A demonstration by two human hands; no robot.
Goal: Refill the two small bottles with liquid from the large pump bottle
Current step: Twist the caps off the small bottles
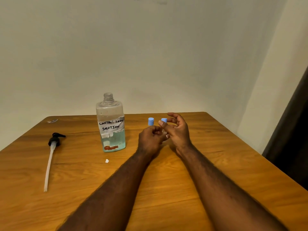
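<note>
The right bottle (164, 120) is pinched at its blue cap between the thumb and curled fingers of the right hand (179, 132). Its clear body, mostly hidden, is gripped lower down by the curled fingers of the left hand (150, 139). The left bottle (151, 121), capped, is seen just behind the left knuckles, apart from the fingers. The big bottle (110, 124) stands uncapped to the left on the table (216, 164). The pump (54, 142) lies further left.
</note>
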